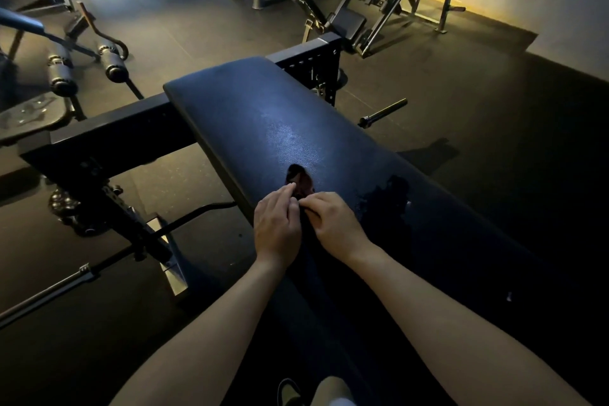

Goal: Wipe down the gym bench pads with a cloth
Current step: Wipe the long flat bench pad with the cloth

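Black, finely grained vinyl covers the pad (263, 115), a long slab with rounded corners that runs from my lower right up to mid-view, with a soft sheen along its centre. I see the cloth (300, 182) on that centre line, a small, dark reddish, crumpled lump just beyond my 2 hands. My left hand (278, 227) lies with fingers nearly straight, its index tip touching the cloth's left side. My right hand (336, 224) has its fingers curled under and pinches the cloth's near edge. The hands sit side by side. A dark blotchy patch (389, 198) with a ragged outline marks the vinyl just right of the right hand. The pad's left edge falls away close beside the left hand, down to the frame (108, 132), a square matte steel beam crossing beneath. Past the cloth a long stretch of pad runs on to its far rounded end. Speckled rubber floor (461, 92) spreads wide to the right.
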Demonstrator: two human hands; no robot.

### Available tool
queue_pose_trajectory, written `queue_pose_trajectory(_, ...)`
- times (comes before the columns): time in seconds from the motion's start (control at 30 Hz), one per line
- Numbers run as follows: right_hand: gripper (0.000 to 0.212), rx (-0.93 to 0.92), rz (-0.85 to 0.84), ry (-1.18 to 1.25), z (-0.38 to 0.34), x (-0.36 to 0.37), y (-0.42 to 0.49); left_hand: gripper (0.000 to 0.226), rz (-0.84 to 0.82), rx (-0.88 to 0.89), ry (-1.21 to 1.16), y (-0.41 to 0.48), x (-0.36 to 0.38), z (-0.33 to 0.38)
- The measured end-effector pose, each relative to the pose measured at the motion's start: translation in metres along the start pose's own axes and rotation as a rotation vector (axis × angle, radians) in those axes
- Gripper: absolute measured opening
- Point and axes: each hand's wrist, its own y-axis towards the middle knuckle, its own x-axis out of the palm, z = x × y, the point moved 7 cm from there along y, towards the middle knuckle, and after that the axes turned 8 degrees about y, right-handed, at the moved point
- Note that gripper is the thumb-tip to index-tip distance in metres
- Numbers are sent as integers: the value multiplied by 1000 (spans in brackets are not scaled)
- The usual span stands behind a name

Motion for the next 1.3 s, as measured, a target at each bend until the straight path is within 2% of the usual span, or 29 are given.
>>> queue_pose_trajectory(0.1,24,35,128,-132,21,-29,-1,58,-90,142,134,0,6,17)
queue_pose_trajectory(0.17,27,197,224,-206,48,-58,-2,59,-152,201,231,-2,14,26)
queue_pose_trajectory(0.23,35,354,228,-209,65,-68,-6,54,-176,175,261,-3,19,29)
queue_pose_trajectory(0.27,38,363,200,-186,63,-63,-7,50,-183,142,256,-2,20,30)
queue_pose_trajectory(0.4,36,194,67,-68,28,-30,-13,55,-226,36,58,8,24,44)
queue_pose_trajectory(0.5,32,107,-12,31,19,-30,-19,55,-224,49,-44,5,25,53)
queue_pose_trajectory(0.57,31,67,-20,7,25,-42,-16,54,-207,61,-46,3,23,50)
queue_pose_trajectory(0.63,30,110,73,-81,48,-62,-7,55,-200,59,-38,4,22,46)
queue_pose_trajectory(0.7,32,267,191,-143,76,-87,0,55,-204,47,-36,5,23,45)
queue_pose_trajectory(0.77,37,405,225,-158,92,-94,3,53,-193,42,-29,4,24,46)
queue_pose_trajectory(0.8,38,418,221,-150,90,-90,4,52,-183,41,-18,5,25,47)
queue_pose_trajectory(0.9,34,304,149,-73,62,-61,7,50,-173,17,-3,6,28,45)
queue_pose_trajectory(1.0,32,156,0,-16,36,-32,0,53,-163,-25,-40,7,26,43)
queue_pose_trajectory(1.1,33,90,-33,-58,37,-37,3,55,-167,-8,-29,6,25,43)
queue_pose_trajectory(1.2,30,194,70,-181,62,-66,17,56,-199,28,34,4,25,46)
queue_pose_trajectory(1.3,29,336,204,-165,79,-86,23,53,-207,40,86,4,26,49)
